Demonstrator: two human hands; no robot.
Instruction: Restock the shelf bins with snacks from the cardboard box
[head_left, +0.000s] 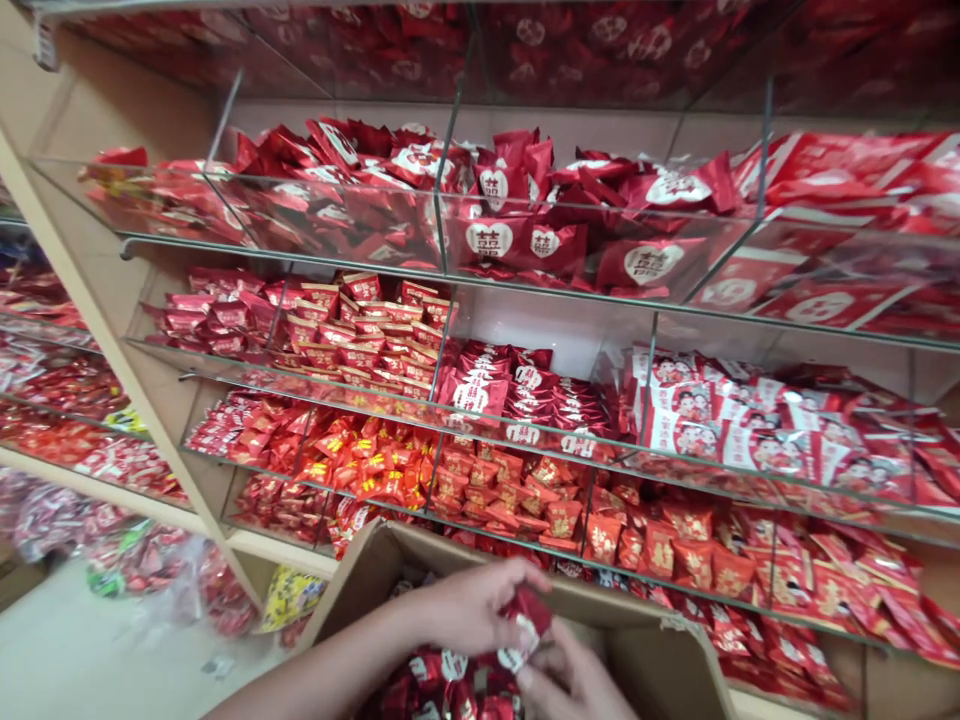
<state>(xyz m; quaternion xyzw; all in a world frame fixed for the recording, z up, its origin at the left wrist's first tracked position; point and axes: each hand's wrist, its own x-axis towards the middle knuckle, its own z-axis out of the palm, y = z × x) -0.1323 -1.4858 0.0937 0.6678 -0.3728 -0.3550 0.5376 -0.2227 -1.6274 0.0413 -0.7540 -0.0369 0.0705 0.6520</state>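
Cardboard box (652,640) in front of you, brown, open-topped, its right far corner frayed. Contents: a loose heap of dark-red packets (454,690) with white printed patches, crowded well below the far edge.

One red packet (523,632) hangs between your hands over the box opening, in front of the middle of the far edge; small, crinkled, glossy, white patch low on it. Your right hand (568,676) is closed, thumb and fingers pinching the packet's lower right side. Your left hand (476,605) is half curled about its upper left, fingers bent above it; blur prevents you telling whether it grips.

Beyond the box's far edge: wooden shelving (154,400), tiers split by clear panels. Top visible full tier: shiny pouches (491,238) with white ovals. Next tier: gold-edged packets (375,335) toward its left end, white-and-red pouches (705,410) toward its right.
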